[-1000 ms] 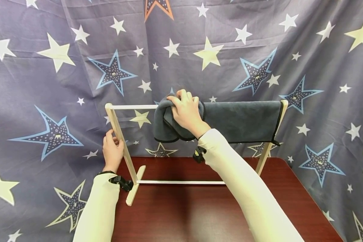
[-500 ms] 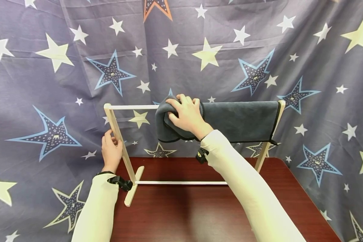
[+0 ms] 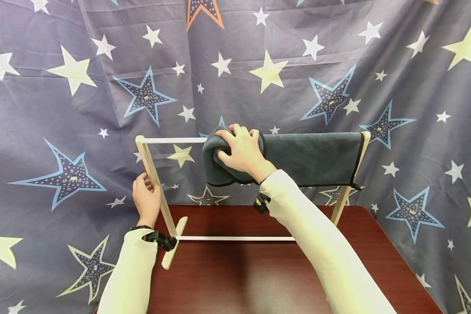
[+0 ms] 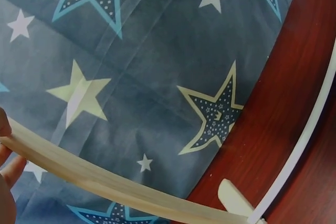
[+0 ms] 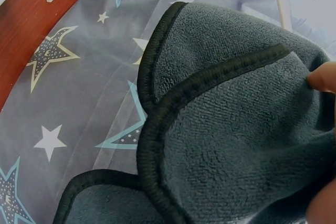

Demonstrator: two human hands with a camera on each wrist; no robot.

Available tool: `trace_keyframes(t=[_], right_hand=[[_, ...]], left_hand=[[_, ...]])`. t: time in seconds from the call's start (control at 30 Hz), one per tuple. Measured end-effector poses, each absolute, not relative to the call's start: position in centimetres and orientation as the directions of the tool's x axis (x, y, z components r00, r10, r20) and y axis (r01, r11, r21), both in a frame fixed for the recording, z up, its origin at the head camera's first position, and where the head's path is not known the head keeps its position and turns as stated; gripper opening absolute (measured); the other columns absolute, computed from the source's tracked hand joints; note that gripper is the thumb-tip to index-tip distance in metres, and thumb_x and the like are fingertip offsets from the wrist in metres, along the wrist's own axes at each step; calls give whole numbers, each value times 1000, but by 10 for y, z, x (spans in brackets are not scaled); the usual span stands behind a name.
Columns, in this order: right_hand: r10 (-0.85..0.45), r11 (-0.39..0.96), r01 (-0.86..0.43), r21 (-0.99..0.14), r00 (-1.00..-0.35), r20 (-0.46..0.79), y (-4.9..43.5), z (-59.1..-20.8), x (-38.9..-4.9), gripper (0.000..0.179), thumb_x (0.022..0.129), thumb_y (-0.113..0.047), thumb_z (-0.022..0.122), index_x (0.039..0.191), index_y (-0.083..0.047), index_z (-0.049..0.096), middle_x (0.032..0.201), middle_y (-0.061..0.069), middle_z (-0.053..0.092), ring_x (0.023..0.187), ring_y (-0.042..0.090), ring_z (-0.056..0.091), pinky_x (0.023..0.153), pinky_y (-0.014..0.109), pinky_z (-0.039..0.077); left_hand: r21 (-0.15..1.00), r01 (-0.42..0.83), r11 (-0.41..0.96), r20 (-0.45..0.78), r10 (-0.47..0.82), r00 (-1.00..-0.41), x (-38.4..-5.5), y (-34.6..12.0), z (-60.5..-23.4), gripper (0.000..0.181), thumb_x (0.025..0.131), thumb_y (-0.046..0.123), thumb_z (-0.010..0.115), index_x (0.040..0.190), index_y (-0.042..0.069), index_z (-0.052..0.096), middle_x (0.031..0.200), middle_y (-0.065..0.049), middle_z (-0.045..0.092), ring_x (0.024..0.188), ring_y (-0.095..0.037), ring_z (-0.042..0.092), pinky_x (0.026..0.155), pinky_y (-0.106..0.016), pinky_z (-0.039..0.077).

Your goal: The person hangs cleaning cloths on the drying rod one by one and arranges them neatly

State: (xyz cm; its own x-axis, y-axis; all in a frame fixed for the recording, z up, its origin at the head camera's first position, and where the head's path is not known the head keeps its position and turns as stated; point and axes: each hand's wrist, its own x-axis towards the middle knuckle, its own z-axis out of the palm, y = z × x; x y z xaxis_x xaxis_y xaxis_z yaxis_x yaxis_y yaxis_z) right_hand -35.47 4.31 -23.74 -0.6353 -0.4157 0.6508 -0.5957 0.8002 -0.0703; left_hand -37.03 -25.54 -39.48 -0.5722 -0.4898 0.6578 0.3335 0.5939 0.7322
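Observation:
A dark grey towel (image 3: 314, 157) with black edging hangs over the top bar of a wooden rack. Its right part lies flat; its left part is bunched into folds, and my right hand (image 3: 243, 150) grips these from above. In the right wrist view the folded towel (image 5: 236, 129) fills the middle, with fingertips pressing into it at the right edge. My left hand (image 3: 146, 198) holds the rack's left post (image 3: 157, 185) about midway up. In the left wrist view, fingers (image 4: 6, 182) lie on both sides of the post (image 4: 105, 177).
The rack's white top bar (image 3: 174, 140) shows bare left of the towel. Its lower bar (image 3: 235, 238) and left foot (image 3: 174, 244) are close to the reddish-brown table (image 3: 227, 274). A star-patterned curtain (image 3: 114, 109) hangs behind.
My right hand has lowered slightly, its thumb pressing further into the folds. The bunched towel end has shifted a little right. My left hand has slipped slightly down the post.

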Motion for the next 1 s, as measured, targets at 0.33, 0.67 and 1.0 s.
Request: trace_keyframes(t=[0.33,0.67,1.0], right_hand=[[-423,800,-596,-75,-647,634,42,-237,-356,46,91,-38,62,135,-23,60,129,11,52,109,28,50,87,52,32],[-426,797,-600,-68,-638,641,43,-238,-356,46,90,-38,63,133,-23,60,126,11,53,107,28,50,86,51,32],[-430,797,-600,-68,-642,634,44,-236,-355,48,89,-38,65,134,-22,60,127,12,52,109,29,50,86,52,32]], left_hand=[[656,449,607,753,-481,-449,-367,-227,-408,47,77,-3,64,123,-4,55,112,-26,48,108,-41,43,93,-46,36],[854,455,253,519,-475,-710,-352,-180,-397,26,87,-4,61,113,-7,60,94,-10,62,84,-5,54,72,-15,42],[937,173,-303,145,-114,-983,-326,-157,-372,20,101,6,49,115,-5,60,87,-1,70,83,-9,69,77,-26,57]])
